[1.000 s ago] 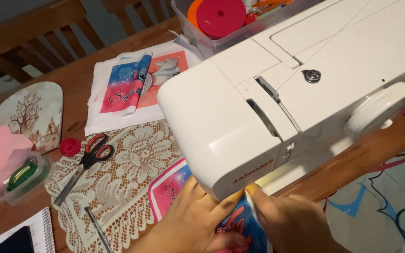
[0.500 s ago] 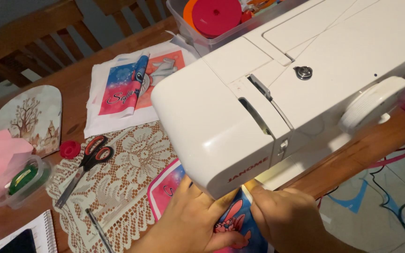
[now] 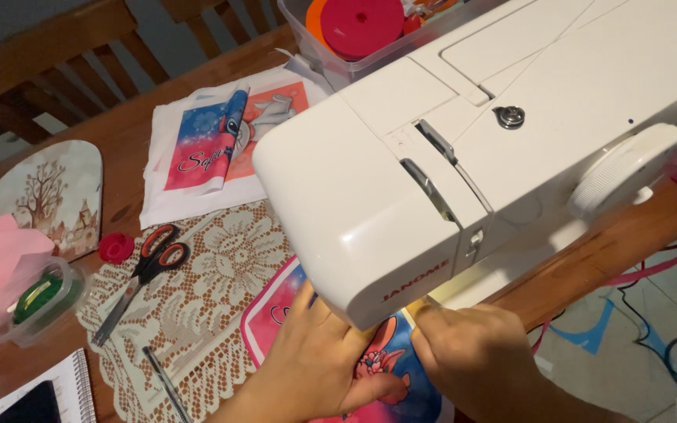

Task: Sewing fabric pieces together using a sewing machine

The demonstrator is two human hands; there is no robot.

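Head view, as I read it from my remote station: both bare hands lie flat on a pink-edged printed fabric piece with a cartoon figure on blue, which sits on the wooden table under the front end of the white plastic sewing machine. The left hand presses the cloth with fingers spread, its thumb lying across the print; nothing is clenched in it. The right hand presses the same cloth just beside the left one, its fingertips tucked against the machine's underside; whether they pinch the cloth there I cannot tell. Between the two hands the printed figure shows, touching both. Beyond the left hand's outer side spreads a cream lace doily, on which rest red-and-black handled scissors and a thin dark pen-like stick. Further out from that hand lie a small red round spool and a clear plastic tub holding green ribbon. Beyond the machine, well apart from both hands, lies a white cloth sheet with pink and blue prints.
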